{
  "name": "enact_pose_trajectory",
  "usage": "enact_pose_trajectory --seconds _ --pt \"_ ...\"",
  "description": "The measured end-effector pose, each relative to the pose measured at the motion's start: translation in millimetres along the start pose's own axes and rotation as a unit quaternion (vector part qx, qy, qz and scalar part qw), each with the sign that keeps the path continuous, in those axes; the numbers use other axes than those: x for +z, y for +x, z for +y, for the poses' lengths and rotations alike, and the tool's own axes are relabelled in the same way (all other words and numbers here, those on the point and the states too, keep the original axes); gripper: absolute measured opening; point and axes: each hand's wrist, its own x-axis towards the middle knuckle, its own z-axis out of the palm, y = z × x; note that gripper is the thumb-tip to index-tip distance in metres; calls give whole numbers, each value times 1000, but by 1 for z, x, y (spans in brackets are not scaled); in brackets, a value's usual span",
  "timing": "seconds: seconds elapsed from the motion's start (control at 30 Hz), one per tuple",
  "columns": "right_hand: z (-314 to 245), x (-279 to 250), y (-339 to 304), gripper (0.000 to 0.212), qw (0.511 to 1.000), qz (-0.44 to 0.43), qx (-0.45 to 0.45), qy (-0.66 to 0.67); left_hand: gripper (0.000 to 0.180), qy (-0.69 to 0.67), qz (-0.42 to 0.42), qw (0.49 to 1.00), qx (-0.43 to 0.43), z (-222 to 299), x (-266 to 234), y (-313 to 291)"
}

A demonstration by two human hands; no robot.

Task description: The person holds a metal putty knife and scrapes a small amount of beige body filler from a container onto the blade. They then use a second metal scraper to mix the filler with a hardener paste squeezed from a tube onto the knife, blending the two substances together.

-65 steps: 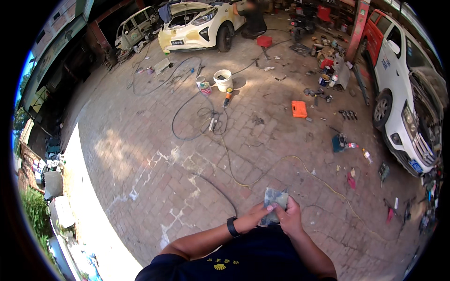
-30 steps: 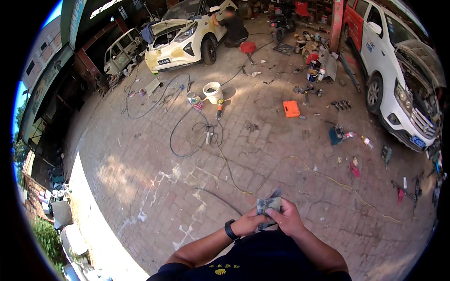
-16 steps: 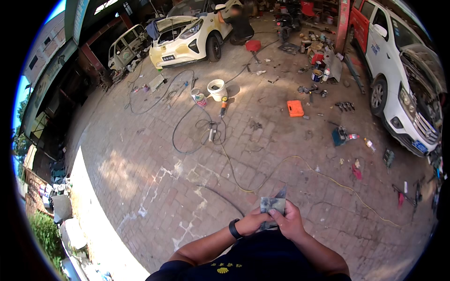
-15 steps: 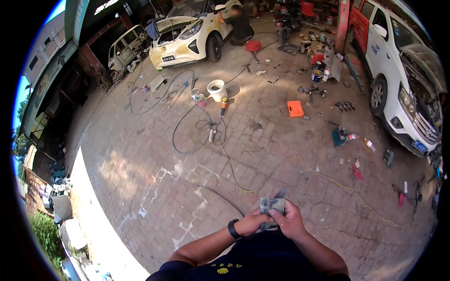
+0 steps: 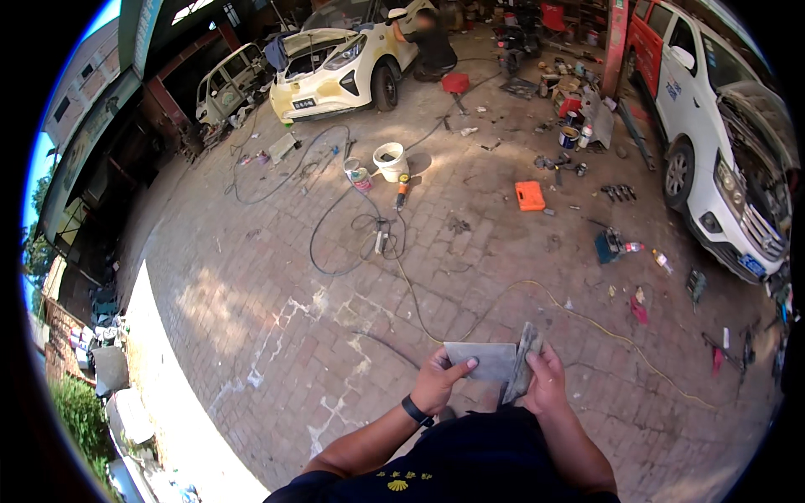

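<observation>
In front of my body my left hand [image 5: 433, 382] is closed on a flat grey rectangular sheet [image 5: 490, 357], perhaps sandpaper, its thumb lying on top. A dark wristband [image 5: 415, 411] circles my left wrist. My right hand [image 5: 547, 381] grips a worn, smudged grey piece [image 5: 527, 352], narrow and tilted upright, at the sheet's right edge. Whether the two pieces touch, I cannot tell. The fingers beneath both pieces are mostly hidden.
A yellow hose [image 5: 587, 320] and dark cables cross the brick paving. Ahead stand a white bucket [image 5: 390, 162], an orange-and-black power tool [image 5: 402, 191] and an orange case [image 5: 529, 196]. A pale car [image 5: 335, 84] with a crouching person [image 5: 432, 50] is behind; a white pickup [image 5: 713, 126] stands right.
My hands have moved apart. The grey pieces, overlapped in one stack before, are now side by side, the sheet in my left hand and the narrow piece in my right.
</observation>
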Motion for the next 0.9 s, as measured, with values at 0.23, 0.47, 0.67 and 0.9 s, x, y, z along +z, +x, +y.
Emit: enact_pose_trajectory --seconds 0.23,0.47,0.67,0.9 --pt "4 -15 10 25 955 100 -128 -248 43 105 -127 986 19 12 21 -25" --pt "15 -2 7 23 968 111 -98 -203 54 197 -193 953 126 19 42 -27" --pt "18 24 -18 23 954 -58 -21 -294 51 56 -237 965 -98 -17 0 -13" --pt "-8 -3 1 17 943 139 -156 -261 26 43 11 998 -50 34 40 -22"
